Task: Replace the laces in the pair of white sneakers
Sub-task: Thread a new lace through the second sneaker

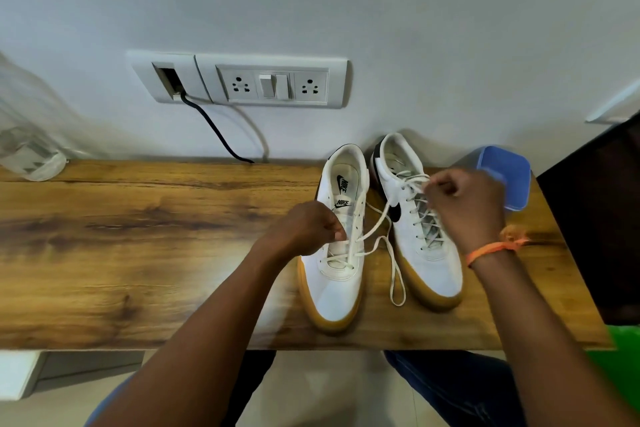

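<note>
Two white sneakers with tan soles stand side by side on a wooden table (138,236), toes toward me. The left sneaker (337,284) is laced only near the toe; its white lace (375,229) runs loose across to the right, with a loop lying between the shoes. My left hand (308,229) pinches this sneaker's left eyelet edge and the lace there. The right sneaker (420,243) is laced along its length. My right hand (464,204), an orange thread on its wrist, hovers over its upper eyelets, fingers closed on a lace end.
A blue-lidded plastic box (507,177) stands just behind my right hand. A clear bottle (27,149) stands at the far left. A wall socket panel (263,83) with a black cable hangs behind. A dark surface borders the table's right edge.
</note>
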Available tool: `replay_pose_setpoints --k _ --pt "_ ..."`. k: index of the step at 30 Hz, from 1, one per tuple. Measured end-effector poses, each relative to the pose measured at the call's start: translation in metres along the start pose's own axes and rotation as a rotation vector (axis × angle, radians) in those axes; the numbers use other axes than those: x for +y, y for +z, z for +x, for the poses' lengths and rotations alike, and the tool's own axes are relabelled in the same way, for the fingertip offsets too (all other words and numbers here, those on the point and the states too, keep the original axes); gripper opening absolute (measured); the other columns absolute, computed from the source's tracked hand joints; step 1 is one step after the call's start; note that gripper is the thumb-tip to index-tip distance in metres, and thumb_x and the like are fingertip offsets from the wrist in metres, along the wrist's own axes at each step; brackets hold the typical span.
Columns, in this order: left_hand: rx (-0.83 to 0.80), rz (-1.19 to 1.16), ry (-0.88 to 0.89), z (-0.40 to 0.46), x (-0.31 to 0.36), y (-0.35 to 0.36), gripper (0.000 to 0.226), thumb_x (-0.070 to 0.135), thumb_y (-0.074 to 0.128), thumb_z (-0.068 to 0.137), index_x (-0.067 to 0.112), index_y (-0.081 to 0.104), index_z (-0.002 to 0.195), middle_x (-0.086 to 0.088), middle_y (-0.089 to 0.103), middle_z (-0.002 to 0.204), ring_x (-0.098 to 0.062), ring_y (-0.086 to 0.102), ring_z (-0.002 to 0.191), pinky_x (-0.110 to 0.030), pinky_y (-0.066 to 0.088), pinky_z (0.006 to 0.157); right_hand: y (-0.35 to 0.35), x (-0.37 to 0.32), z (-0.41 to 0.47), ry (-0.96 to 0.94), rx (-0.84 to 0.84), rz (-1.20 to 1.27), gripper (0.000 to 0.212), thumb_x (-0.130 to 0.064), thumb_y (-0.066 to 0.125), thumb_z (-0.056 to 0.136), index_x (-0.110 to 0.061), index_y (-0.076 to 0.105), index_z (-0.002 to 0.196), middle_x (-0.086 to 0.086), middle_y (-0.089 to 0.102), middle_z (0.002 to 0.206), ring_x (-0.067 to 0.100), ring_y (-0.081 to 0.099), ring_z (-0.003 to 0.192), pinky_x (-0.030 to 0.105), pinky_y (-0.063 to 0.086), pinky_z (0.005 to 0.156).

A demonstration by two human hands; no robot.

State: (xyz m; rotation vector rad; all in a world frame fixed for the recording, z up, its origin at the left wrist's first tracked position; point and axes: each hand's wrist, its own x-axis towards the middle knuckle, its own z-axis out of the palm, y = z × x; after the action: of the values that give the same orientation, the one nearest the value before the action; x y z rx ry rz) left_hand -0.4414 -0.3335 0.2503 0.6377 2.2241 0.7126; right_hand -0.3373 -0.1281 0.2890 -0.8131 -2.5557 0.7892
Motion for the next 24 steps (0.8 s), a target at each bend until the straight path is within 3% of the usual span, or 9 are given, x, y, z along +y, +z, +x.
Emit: replay_pose_setpoints --k 5,8,12,14,16,17,20,24 --pt "0.07 -0.129 -0.012 0.001 0.0 0.003 0.013 0.015 0.067 0.092 0.017 0.078 0.098 0.0 0.075 0.098 -0.013 0.065 0.089 -0.026 0.051 0.075 0.042 -0.015 -0.026 -0.143 -0.341 -0.137 0.009 -0.013 0.07 0.083 -0.017 0.075 0.077 0.001 0.072 0.077 0.018 0.065 0.071 0.023 0.045 0.061" --pt "0.063 -0.157 -0.014 0.002 0.001 0.008 0.013 0.012 0.068 0.091 0.016 0.078 0.098 0.001 0.075 0.093 -0.002 0.06 0.072 -0.018 0.047 0.065 0.055 -0.019 -0.036 -0.167 -0.449 -0.142 0.01 -0.009 0.067 0.081 -0.014 0.075 0.078 0.003 0.072 0.08 0.019 0.066 0.075 0.026 0.051 0.065" --pt "0.063 -0.213 -0.02 0.002 -0.002 0.008 0.014 0.009 0.068 0.09 0.014 0.079 0.096 -0.003 0.076 0.092 -0.017 0.067 0.085 -0.032 0.055 0.078 0.055 -0.021 -0.037 -0.168 -0.526 -0.099 0.004 -0.013 0.076 0.073 -0.012 0.072 0.074 0.001 0.07 0.072 0.016 0.066 0.07 0.032 0.056 0.067" --pt "0.114 -0.22 -0.006 0.004 -0.001 0.007 0.018 0.006 0.065 0.091 0.015 0.079 0.098 0.0 0.073 0.088 -0.02 0.067 0.087 -0.027 0.054 0.074 0.055 -0.021 -0.038 -0.145 -0.546 -0.103 0.015 -0.022 0.083 0.07 -0.013 0.072 0.074 -0.001 0.069 0.071 0.014 0.065 0.069 0.031 0.055 0.067" --pt "0.218 -0.139 0.03 0.006 -0.002 0.004 0.03 -0.001 0.058 0.092 0.019 0.077 0.104 0.001 0.064 0.092 -0.019 0.062 0.085 -0.012 0.046 0.062 0.057 -0.022 -0.039 -0.144 -0.511 -0.128 0.013 -0.023 0.082 0.073 -0.016 0.071 0.073 -0.003 0.07 0.073 0.015 0.065 0.07 0.029 0.054 0.066" --pt "0.267 -0.041 0.071 0.007 -0.004 0.002 0.038 -0.004 0.055 0.092 0.023 0.076 0.109 0.0 0.056 0.096 -0.022 0.059 0.086 -0.012 0.044 0.063 0.058 -0.022 -0.04 -0.142 -0.492 -0.13 0.012 -0.022 0.081 0.076 -0.018 0.07 0.071 -0.006 0.068 0.07 0.014 0.065 0.07 0.027 0.052 0.065" --pt "0.288 0.302 0.168 0.007 -0.011 0.002 0.057 -0.007 0.056 0.085 0.037 0.07 0.119 0.001 0.04 0.101 -0.024 0.049 0.095 -0.038 0.049 0.078 0.062 -0.019 -0.042 -0.135 -0.496 -0.135 0.021 -0.014 0.071 0.083 -0.021 0.065 0.065 -0.015 0.057 0.06 0.008 0.063 0.066 0.024 0.047 0.059" --pt "0.276 0.387 0.201 -0.005 -0.007 -0.01 0.054 -0.007 0.051 0.085 0.035 0.072 0.111 0.0 0.05 0.105 -0.024 0.046 0.101 -0.042 0.047 0.08 0.047 -0.013 -0.03 -0.119 -0.431 -0.212 0.013 -0.01 0.063 0.085 -0.017 0.068 0.075 0.002 0.069 0.077 0.023 0.066 0.074 0.035 0.055 0.07"
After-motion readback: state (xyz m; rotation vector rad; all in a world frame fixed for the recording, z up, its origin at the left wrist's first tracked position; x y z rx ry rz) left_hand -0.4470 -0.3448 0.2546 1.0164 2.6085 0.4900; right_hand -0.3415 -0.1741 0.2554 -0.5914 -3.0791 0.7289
